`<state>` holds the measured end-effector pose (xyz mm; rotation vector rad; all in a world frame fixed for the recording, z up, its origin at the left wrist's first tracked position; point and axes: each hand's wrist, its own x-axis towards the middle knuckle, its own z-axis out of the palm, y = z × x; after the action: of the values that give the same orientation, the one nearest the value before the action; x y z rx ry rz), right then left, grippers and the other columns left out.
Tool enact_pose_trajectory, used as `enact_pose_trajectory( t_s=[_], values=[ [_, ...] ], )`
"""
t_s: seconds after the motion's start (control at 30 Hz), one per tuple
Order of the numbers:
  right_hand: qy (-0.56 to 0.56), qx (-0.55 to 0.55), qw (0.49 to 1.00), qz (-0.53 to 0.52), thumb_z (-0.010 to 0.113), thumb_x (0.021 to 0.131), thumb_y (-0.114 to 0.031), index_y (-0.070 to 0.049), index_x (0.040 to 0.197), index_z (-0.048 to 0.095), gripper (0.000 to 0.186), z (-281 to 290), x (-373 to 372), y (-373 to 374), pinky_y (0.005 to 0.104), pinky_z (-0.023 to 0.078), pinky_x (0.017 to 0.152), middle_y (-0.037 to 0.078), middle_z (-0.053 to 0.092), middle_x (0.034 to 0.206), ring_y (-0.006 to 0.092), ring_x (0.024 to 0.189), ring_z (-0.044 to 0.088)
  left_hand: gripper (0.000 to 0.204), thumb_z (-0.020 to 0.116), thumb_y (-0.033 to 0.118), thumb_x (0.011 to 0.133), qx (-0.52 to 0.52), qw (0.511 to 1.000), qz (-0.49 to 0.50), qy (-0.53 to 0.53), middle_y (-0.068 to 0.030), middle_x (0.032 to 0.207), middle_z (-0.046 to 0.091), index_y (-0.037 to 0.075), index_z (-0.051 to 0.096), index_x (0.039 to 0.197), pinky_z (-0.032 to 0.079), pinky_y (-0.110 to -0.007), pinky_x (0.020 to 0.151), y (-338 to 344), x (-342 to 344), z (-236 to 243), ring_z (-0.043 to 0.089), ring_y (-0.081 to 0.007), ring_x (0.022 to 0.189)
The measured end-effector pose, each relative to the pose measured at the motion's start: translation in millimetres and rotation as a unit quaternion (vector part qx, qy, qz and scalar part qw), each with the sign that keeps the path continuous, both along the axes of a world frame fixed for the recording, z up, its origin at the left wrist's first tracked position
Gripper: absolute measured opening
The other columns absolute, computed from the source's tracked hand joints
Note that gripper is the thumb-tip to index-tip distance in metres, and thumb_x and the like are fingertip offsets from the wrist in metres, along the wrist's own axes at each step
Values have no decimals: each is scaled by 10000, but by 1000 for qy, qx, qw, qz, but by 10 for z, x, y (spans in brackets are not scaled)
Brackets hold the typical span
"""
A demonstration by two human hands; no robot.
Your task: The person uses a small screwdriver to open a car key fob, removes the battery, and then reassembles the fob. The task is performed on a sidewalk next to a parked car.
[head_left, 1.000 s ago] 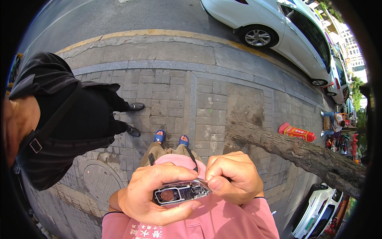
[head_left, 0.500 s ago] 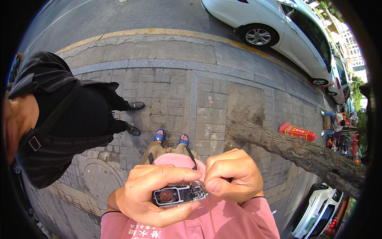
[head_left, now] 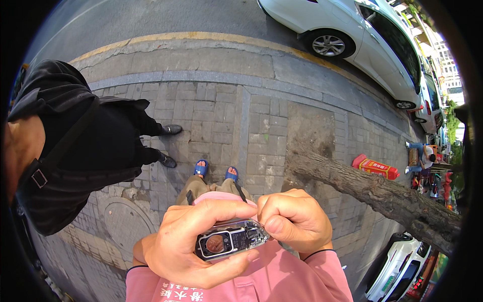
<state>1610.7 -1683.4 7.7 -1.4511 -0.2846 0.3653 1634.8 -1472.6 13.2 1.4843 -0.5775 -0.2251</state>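
Observation:
An opened key fob (head_left: 236,242) with a clear casing shows a round coppery disc in a silver-edged frame and a dark inner part with small metal pieces. My left hand (head_left: 188,241) grips it along both long sides, thumb below and fingers above. At the fob's right end, my right hand (head_left: 297,221) is closed, with the thumb pressed to the bent index finger. What those right fingers pinch, if anything, is hidden. Both hands are held in front of my pink shirt (head_left: 282,282).
A person in black (head_left: 95,146) stands close on my left. A tree trunk (head_left: 372,191) leans across the right, beside a red box-like object (head_left: 375,166). A white car (head_left: 347,40) is parked beyond the kerb, and another white car (head_left: 400,269) stands at lower right.
The fob has shifted slightly right and turned a little, so its coppery disc catches more light. My right hand stays closed at its end.

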Motion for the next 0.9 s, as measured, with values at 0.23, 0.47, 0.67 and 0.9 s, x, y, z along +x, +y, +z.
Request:
enact_pose_trajectory(
  t_s=[0.23,0.47,0.67,0.9],
  values=[
    [44,-4,999,11,530,1016,-271,-25,773,521,346,-20,-28,12,307,374,524,44,533,669,156,564,482,483,840,89,632,1,999,-36,12,-89,784,709,-81,623,1029,502,-202,549,44,106,-18,676,-97,632],
    [40,49,996,68,441,1059,-181,-22,867,513,259,-92,-11,54,288,425,572,29,540,697,124,618,504,487,858,50,654,13,999,-49,-7,-126,848,715,-76,643,1073,535,-245,594,130,173,107,709,-163,683],
    [35,69,994,75,441,1052,-166,-31,856,500,245,-155,-32,85,290,420,565,26,530,695,123,610,487,475,862,43,630,-5,1000,-30,4,-92,766,715,-62,677,1055,523,-237,555,139,150,75,702,-140,641],
    [12,64,995,82,439,1045,-133,-30,865,491,214,-137,-12,81,296,421,561,25,528,692,130,603,485,480,859,36,631,-8,1000,-28,-8,-85,744,715,-59,685,1068,519,-235,542,120,154,78,705,-134,630]
  ],
)
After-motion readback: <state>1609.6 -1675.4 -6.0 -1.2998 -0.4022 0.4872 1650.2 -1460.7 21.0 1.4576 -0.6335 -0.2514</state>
